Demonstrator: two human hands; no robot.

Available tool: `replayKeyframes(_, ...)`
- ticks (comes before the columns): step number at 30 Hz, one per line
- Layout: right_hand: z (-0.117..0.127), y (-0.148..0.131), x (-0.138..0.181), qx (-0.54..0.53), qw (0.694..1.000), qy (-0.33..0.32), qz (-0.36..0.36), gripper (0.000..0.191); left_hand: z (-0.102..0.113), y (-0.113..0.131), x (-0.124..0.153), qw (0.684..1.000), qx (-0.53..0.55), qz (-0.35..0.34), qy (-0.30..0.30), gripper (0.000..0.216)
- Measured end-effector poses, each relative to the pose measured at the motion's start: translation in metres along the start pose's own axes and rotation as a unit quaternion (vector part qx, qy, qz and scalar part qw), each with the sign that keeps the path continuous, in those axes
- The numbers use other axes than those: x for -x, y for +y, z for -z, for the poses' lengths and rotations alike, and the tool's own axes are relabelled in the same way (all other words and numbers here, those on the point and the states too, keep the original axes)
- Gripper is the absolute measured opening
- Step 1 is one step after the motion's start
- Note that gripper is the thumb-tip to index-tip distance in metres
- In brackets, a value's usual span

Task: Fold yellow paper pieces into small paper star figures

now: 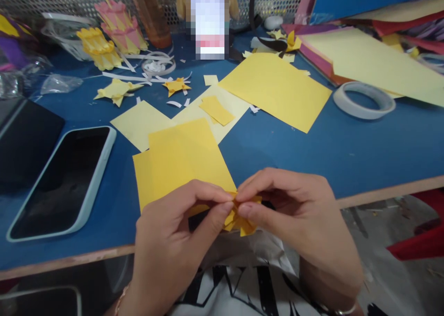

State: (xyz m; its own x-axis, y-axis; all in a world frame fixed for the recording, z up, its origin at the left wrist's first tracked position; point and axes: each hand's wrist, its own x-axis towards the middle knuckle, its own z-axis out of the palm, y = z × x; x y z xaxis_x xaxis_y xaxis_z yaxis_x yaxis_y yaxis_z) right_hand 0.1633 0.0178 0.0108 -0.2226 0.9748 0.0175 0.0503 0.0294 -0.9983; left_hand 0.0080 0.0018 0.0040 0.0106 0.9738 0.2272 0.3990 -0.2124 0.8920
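Observation:
Between my hands, at the table's front edge, is a small folded yellow paper piece (244,224) with several pointed flaps. My left hand (183,233) pinches its upper left part between thumb and forefinger. From the other side my right hand (291,209) pinches it the same way, the fingertips of both hands almost touching. Part of the piece is hidden behind my fingers. Just beyond lie overlapping yellow paper sheets (180,163), partly covered by my left hand. Pale yellow sheets (142,122) and a small yellow strip (217,110) lie farther back.
A phone (65,182) lies at the left, and a roll of tape (364,101) at the right. Folded paper stars (118,90) and white paper scraps (174,104) are scattered behind. Yellow and pink paper crafts (100,48) stand at the back left; stacked coloured sheets (367,62) lie back right.

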Motion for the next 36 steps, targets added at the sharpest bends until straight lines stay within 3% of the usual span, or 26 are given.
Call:
replayKeyframes(10, -0.0007, -0.0025, -0.0002, 0.046, 0.999, -0.003, 0.0, 0.015, 0.0029, -0.0025, -0.0034, 0.999, 0.035, 0.014, -0.035, 0.021)
replayKeyframes(36, -0.0031, -0.0038, -0.002, 0.16, 0.987, 0.003, 0.029, 0.018, 0.0006, 0.0054, -0.0023, 0.998, 0.033, 0.059, -0.007, 0.017)
